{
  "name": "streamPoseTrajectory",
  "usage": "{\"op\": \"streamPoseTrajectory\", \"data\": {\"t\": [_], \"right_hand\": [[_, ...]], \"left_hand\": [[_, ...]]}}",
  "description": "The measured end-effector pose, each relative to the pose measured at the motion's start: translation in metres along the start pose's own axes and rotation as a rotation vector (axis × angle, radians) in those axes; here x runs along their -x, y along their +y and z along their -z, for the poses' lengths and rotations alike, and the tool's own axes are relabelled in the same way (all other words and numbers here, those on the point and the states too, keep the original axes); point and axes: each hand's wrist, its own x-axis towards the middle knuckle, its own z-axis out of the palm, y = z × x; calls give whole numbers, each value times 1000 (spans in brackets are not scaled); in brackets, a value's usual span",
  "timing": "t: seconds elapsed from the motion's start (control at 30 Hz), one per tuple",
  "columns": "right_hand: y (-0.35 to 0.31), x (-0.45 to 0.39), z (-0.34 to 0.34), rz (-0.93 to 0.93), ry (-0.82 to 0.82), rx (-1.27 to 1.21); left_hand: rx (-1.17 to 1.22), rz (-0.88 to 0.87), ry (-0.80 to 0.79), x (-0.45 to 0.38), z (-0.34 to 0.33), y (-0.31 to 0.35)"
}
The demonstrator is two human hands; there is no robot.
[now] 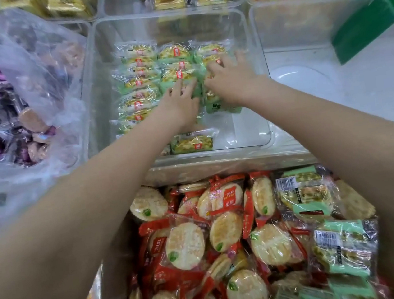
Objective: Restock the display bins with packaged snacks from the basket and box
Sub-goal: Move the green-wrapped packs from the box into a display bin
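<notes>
Both hands, the left hand (pixel 179 96) and the right hand (pixel 232 78), are pressing relaxed fingers onto green snack packets (pixel 176 73) inside the clear bin (pixel 99 86). These are likely handling as light, slippery, fragile; gripping film edges is advisable.

Two hands reached into one clear bin (pixel 94 87) at twelve o'clock, where green snack packs (pixel 174 52) stood in three rows. One box (pixel 111 271) at six o'clock held red packs (pixel 185 245), too many to count.
</notes>
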Motion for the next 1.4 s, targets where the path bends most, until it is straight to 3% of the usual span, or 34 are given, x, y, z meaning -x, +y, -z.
{"op": "streamPoseTrajectory", "data": {"t": [0.1,0.23,0.4,0.53,0.6,0.77,0.93,1.1,1.17,1.33,1.4], "right_hand": [[10,-4,-5,119,-50,-147],[11,-10,-11,137,-37,-160],[10,-8,-4,-25,26,43],[15,4,-15,16,212,248],[10,9,-18,-37,227,302],[-7,-1,-28,-123,-5,97],[-11,-7,-27,-213,-10,-46],[-13,-3,-25,-260,92,133],[-15,3,-21,-250,121,115],[-6,48,-1,-118,366,-425],[-1,88,2,-36,509,-604]], "left_hand": [[-17,-25,12,6,0,-6],[5,-17,12,6,0,-6],[7,-12,6,7,1,-6],[11,-9,8,7,2,-5],[11,-10,10,8,2,-4],[38,-1,7,6,1,-1],[71,13,22,1,-1,-1],[151,40,28,5,10,3],[250,42,127,20,22,10],[605,-88,804,76,31,41],[650,-211,931,99,24,63]]}}
